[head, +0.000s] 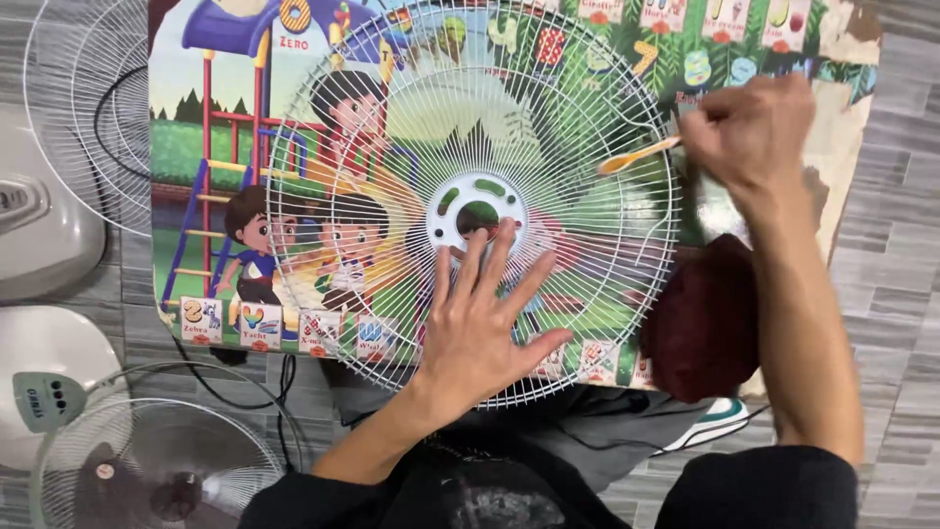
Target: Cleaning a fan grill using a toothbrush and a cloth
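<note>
The left hand lies flat with its fingers spread apart, palm down on the wires of a white round fan guard, the fingertips reaching up to the white plastic hub ring at the guard's middle. The right hand is closed in a fist-like pinch around the handle of a small tool with an orange-yellow end, whose tip touches the guard's outer rim on the right side. The guard rests on a colourful children's play mat printed with cartoon children and a playground, covering most of the mat's middle and right part; its lower rim overhangs the mat's near edge above the person's dark-clothed lap. Just beside the guard's lower right rim, at the mat's near right corner, lies a dark maroon cloth, under the right forearm. Past the mat's left edge, on the grey wood-pattern floor, a second white wire guard lies partly under the mat, with a black cable running by it. Further left sit pale grey fan housings, and at the near left corner stands a whole fan with a grey grille.
</note>
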